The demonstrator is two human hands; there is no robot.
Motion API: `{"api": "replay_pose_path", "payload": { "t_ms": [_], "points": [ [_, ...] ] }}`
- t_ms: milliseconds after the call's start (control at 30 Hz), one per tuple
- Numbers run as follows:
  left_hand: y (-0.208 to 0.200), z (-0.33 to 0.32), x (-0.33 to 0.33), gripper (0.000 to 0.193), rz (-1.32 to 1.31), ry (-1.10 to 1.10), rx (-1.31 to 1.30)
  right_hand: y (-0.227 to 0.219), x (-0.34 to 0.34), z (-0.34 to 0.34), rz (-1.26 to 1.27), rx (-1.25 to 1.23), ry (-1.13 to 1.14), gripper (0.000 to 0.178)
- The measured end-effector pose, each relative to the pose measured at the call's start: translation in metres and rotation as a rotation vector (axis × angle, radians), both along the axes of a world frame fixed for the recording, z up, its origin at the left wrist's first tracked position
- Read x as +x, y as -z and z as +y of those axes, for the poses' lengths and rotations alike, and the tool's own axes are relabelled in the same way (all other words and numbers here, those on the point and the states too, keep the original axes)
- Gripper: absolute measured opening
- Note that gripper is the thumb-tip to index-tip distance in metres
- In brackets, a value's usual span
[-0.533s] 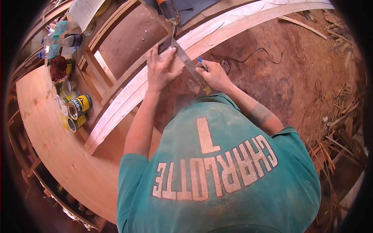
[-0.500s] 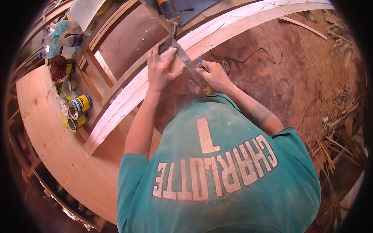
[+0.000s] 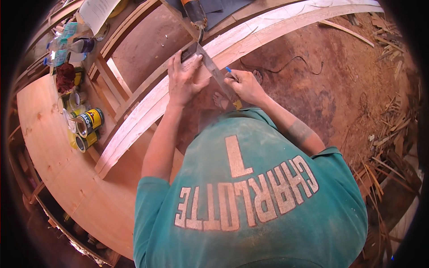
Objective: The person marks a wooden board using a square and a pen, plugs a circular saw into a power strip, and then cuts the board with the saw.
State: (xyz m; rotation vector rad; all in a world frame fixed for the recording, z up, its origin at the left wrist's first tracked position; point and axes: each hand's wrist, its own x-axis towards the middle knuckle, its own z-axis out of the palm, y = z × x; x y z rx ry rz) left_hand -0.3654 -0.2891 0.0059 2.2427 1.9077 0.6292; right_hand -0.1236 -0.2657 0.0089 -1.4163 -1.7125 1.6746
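My left hand grips a metal square at its dark stock, with fingers and thumb pressed over the corner. The stock lies along a long, curved, pale wooden piece. The square's blade crosses that wood and sticks out past its near edge towards my shirt. In my right hand, closed beside the blade, is a slim pen with a blue end. Its writing tip is hidden by my fingers. A yellow piece shows at the blade's near end.
An orange and black power tool lies just beyond the square. Open tins, plastic bottles and a dark red cloth stand at the left by a broad plywood panel. A cord and wood scraps lie on the floor.
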Motion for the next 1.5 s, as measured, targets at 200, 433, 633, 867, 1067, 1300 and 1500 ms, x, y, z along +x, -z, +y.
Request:
{"api": "replay_pose_path", "payload": {
  "t_ms": [200,433,633,867,1067,1300,1500],
  "points": [
    [0.001,0.001,0.0,0.078,-0.021,0.003,0.02,0.008,0.0,0.001,-0.012,0.108,-0.03,0.023],
    [-0.001,-0.001,-0.001,0.079,-0.019,0.011,0.002,0.006,0.0,0.002,0.018,0.134,-0.044,0.023],
    [-0.001,0.002,-0.001,0.079,-0.027,0.004,0.011,0.01,-0.002,0.001,-0.008,0.086,-0.057,0.023],
    [-0.002,0.0,-0.001,0.078,0.001,-0.004,-0.028,0.009,-0.003,0.001,-0.039,0.097,-0.055,0.024],
    [0.0,0.0,-0.002,0.077,-0.023,0.007,0.023,0.014,-0.014,-0.015,0.042,0.151,0.206,0.022],
    [0.001,0.001,-0.001,0.076,-0.01,0.009,0.017,0.017,-0.008,-0.011,0.141,0.056,0.27,0.027],
    [0.0,0.001,-0.001,0.075,-0.002,0.007,0.014,0.011,-0.01,-0.012,0.14,0.019,0.397,0.026]
  ]
}}
